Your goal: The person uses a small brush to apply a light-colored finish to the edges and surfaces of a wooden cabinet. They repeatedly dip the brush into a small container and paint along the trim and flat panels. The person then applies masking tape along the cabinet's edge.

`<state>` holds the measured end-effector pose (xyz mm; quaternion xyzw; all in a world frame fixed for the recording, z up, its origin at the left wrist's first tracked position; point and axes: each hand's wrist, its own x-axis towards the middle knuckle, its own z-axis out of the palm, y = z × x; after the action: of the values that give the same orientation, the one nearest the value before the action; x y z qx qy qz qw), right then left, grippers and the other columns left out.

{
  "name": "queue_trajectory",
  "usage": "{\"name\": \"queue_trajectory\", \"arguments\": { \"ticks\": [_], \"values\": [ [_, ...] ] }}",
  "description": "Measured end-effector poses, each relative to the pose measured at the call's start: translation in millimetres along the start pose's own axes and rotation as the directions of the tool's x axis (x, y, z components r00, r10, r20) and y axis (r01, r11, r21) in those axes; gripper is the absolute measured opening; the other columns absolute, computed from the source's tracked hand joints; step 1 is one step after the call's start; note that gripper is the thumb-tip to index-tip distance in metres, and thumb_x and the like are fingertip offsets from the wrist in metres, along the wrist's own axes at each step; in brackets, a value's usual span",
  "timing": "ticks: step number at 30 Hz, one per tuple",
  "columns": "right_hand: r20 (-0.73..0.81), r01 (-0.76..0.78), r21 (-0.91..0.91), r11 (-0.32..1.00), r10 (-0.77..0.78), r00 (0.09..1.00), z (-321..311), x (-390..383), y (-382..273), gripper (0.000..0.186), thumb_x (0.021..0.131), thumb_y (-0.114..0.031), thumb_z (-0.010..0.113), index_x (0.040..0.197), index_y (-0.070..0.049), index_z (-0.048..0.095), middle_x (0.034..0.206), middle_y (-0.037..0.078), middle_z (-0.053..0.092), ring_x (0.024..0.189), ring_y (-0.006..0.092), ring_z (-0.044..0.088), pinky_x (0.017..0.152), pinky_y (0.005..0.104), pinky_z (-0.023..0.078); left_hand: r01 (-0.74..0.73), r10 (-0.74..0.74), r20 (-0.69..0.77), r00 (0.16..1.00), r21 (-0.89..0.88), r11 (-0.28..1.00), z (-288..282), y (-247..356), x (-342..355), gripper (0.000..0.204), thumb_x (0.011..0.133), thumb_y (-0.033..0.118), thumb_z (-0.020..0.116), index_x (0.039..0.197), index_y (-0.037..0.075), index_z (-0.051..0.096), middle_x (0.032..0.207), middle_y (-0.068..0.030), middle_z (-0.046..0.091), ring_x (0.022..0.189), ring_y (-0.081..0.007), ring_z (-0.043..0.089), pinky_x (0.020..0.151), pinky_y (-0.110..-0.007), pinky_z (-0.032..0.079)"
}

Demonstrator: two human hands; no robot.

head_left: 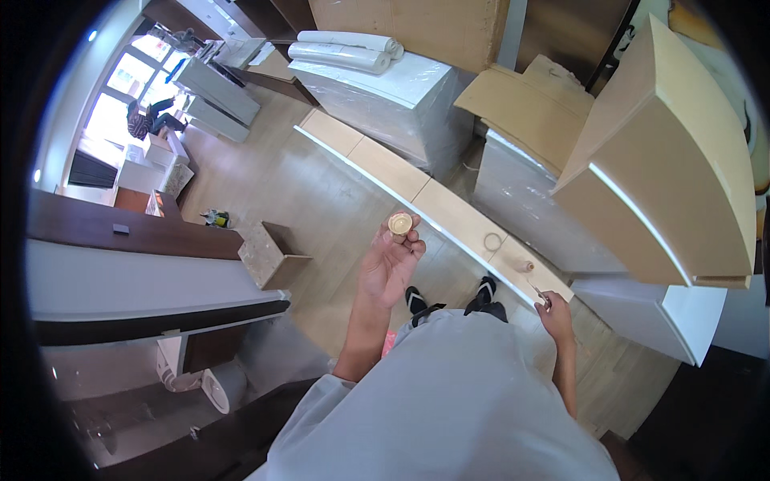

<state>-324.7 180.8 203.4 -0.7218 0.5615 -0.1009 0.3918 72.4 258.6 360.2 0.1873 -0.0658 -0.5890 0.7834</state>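
My left hand [389, 268] is raised in front of me, its fingers closed round a small round cream-coloured dish [400, 224] with a darker rim. What lies in the dish, if anything, is too small to make out. Low on the right, my right hand [555, 316] grips a thin pointed tool [538, 293], whose exact kind I cannot tell. Its tip points at the near end of a long pale wooden panel unit [385, 164] with a white edge. On that unit sit a tan ring [492, 241] and a small pinkish cylinder [525, 266], close to the tool.
Plastic-wrapped white cabinets [393, 104] line the far side, topped by white rolls [341, 52]. Cardboard [529, 104] and a large pale cabinet [634, 176] stand right. A small open box [273, 252] rests on the floor at left. Another person [144, 120] sits by the window.
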Motion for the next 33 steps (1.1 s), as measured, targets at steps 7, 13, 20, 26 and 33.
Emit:
{"name": "queue_trajectory", "arguments": {
  "ticks": [7, 13, 20, 26, 33],
  "values": [
    [0.108, -0.136, -0.179, 0.974, 0.156, 0.982, 130, -5, 58, 0.024, 0.077, -0.028, 0.076, 0.084, -0.006, 0.068, 0.08, 0.016, 0.066, 0.073, 0.032, 0.064, 0.069, 0.0419, 0.052, -0.02, 0.018, -0.022, 1.0, -0.093, 0.995, -52, 71, -66, 0.043, 0.09, 0.013, 0.068, 0.131, 0.005, 0.056, 0.123, -0.0119, 0.064, 0.099, -0.0191, 0.059, 0.089, -0.035, 0.044],
    [0.07, -0.385, -0.052, 0.921, 0.388, 0.919, 170, -20, 20, 0.033, 0.078, -0.031, 0.077, 0.081, -0.003, 0.061, 0.082, 0.017, 0.066, 0.081, 0.036, 0.066, 0.074, 0.0459, 0.052, 0.027, -0.027, -0.119, 0.993, -0.003, 1.0, -81, 97, -103, 0.046, 0.091, 0.011, 0.068, 0.134, 0.005, 0.053, 0.126, -0.0112, 0.064, 0.1, -0.0177, 0.059, 0.089, -0.034, 0.043],
    [-0.143, -0.297, -0.074, 0.952, 0.285, 0.948, 172, 20, 20, 0.04, 0.077, -0.031, 0.08, 0.079, -0.003, 0.053, 0.084, 0.017, 0.058, 0.08, 0.0338, 0.061, 0.072, 0.044, 0.049, 0.075, -0.068, -0.197, 0.978, 0.032, 0.997, -77, 95, -72, 0.042, 0.088, 0.014, 0.071, 0.128, 0.007, 0.056, 0.118, -0.0095, 0.064, 0.095, -0.0185, 0.059, 0.086, -0.034, 0.043],
    [-0.034, -0.383, -0.103, 0.918, 0.381, 0.924, 212, 125, 48, 0.038, 0.077, -0.031, 0.08, 0.09, -0.002, 0.058, 0.099, 0.016, 0.058, 0.093, 0.035, 0.062, 0.082, 0.0455, 0.052, 0.169, -0.143, -0.277, 0.95, 0.071, 0.983, -66, 48, -29, 0.043, 0.088, 0.016, 0.072, 0.129, 0.01, 0.058, 0.115, -0.0067, 0.068, 0.096, -0.0172, 0.063, 0.087, -0.036, 0.044],
    [0.037, -0.464, -0.283, 0.839, 0.493, 0.869, 308, 266, 107, 0.038, 0.082, -0.034, 0.073, 0.103, -0.003, 0.065, 0.105, 0.019, 0.068, 0.105, 0.0375, 0.064, 0.089, 0.0487, 0.055, 0.217, -0.189, -0.579, 0.793, -0.021, 0.976, -92, -8, -19, 0.04, 0.085, 0.018, 0.074, 0.123, 0.009, 0.064, 0.114, -0.0116, 0.07, 0.098, -0.0198, 0.064, 0.089, -0.038, 0.045]
  ]
}}
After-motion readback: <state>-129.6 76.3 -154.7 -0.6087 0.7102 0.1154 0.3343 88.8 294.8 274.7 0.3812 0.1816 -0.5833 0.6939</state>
